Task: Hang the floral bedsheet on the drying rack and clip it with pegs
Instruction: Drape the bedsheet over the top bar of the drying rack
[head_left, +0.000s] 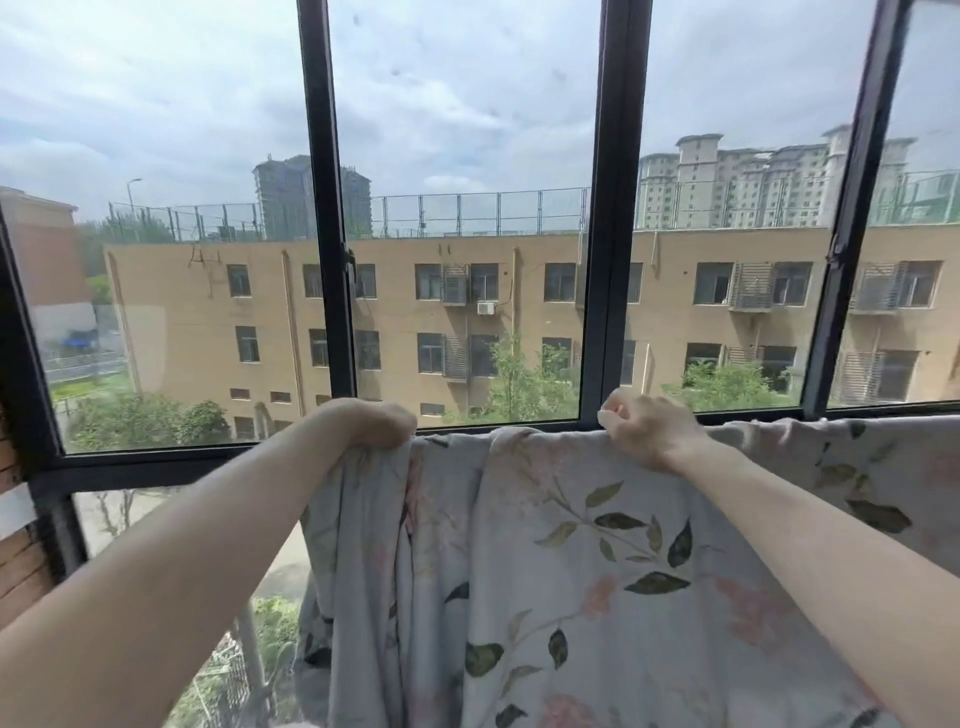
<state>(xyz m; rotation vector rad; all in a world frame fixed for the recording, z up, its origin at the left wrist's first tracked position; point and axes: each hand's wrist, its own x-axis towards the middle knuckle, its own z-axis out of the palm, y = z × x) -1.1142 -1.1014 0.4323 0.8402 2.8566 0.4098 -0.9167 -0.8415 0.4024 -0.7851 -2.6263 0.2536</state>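
No readable text, label, brand, number or sign anywhere in view.

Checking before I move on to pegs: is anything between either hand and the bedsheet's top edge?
No. The left hand and right hand both already grip the floral bedsheet at its top edge. No pegs are visible.

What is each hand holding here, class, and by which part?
Both the left hand and the right hand grip the bedsheet along its top edge, the left at the bunched end.
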